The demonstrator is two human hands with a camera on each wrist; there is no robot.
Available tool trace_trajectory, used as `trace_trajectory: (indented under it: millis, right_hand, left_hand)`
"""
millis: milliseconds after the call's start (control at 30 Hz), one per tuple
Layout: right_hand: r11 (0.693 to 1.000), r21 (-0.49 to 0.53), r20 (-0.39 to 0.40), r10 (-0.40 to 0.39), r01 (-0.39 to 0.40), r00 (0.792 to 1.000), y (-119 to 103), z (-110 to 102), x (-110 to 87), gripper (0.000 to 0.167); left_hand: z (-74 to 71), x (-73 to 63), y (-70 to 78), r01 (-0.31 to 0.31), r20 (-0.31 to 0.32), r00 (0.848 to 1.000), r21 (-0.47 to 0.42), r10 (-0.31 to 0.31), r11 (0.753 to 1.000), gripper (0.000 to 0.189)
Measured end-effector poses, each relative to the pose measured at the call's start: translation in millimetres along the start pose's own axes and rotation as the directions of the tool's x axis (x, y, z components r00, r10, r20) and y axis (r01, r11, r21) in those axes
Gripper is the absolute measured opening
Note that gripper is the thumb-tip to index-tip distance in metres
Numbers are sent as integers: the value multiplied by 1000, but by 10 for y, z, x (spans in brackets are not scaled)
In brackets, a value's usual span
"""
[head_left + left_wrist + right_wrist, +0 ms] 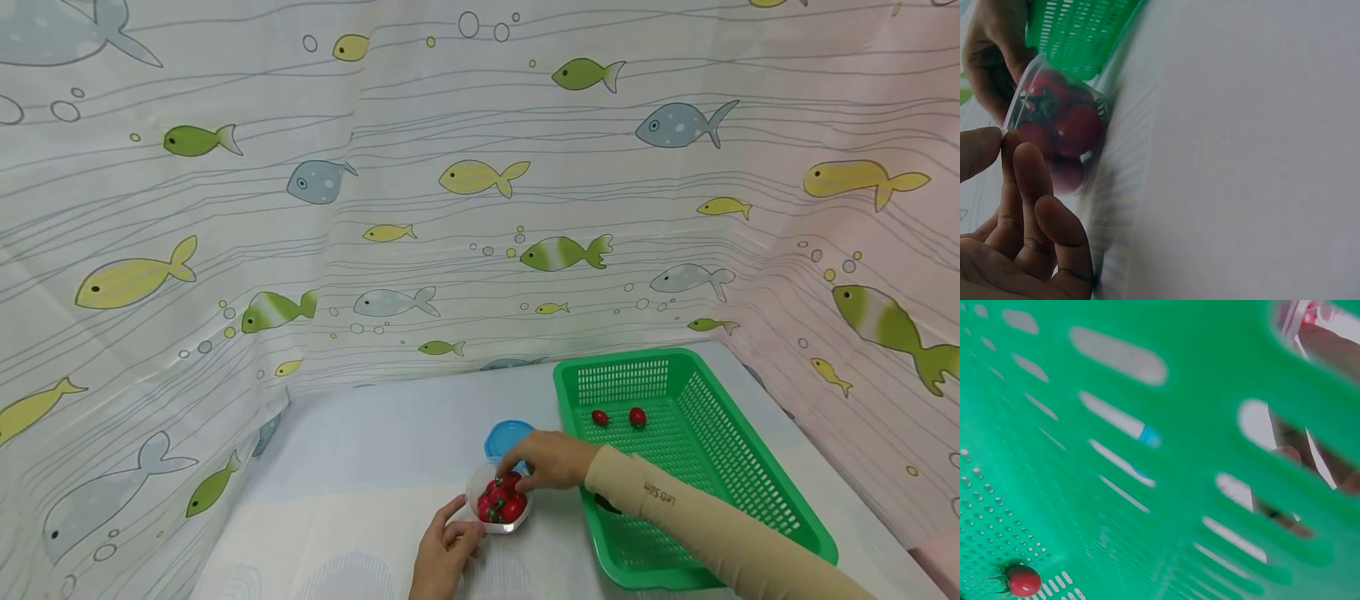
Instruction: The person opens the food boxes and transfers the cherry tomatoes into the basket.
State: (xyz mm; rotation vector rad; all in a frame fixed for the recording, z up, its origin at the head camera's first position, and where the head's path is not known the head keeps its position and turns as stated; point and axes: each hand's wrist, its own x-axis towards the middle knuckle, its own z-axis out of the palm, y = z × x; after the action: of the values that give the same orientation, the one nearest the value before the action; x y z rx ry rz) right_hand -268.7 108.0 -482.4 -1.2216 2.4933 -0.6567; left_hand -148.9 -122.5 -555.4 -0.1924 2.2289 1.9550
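Observation:
A clear plastic container (505, 527) holds several red cherry tomatoes (1077, 130) with green stems. My left hand (447, 543) pinches its rim at the near left side between thumb and fingertips; in the left wrist view the other fingers (1060, 220) curl loosely beside it. From the right, my right hand (551, 460) reaches over the rim, thumb and forefinger around a cherry tomato (512, 481) at the top of the pile. In the left wrist view its fingertips are hidden behind the container.
Right of the container stands a green plastic basket (757, 442) with two cherry tomatoes at its far end, one also in the right wrist view (1024, 581). My right forearm crosses over the basket. A blue lid (508, 435) lies just behind the container. Fish-patterned cloth walls surround the table.

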Motion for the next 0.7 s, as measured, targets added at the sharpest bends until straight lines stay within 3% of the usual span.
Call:
trace_trajectory:
  millis: [700]
  right_hand:
    - [996, -70, -25, -63, 61, 998, 28, 19, -14, 27]
  left_hand:
    - [9, 46, -42, -8, -12, 1000, 48, 8, 999, 70]
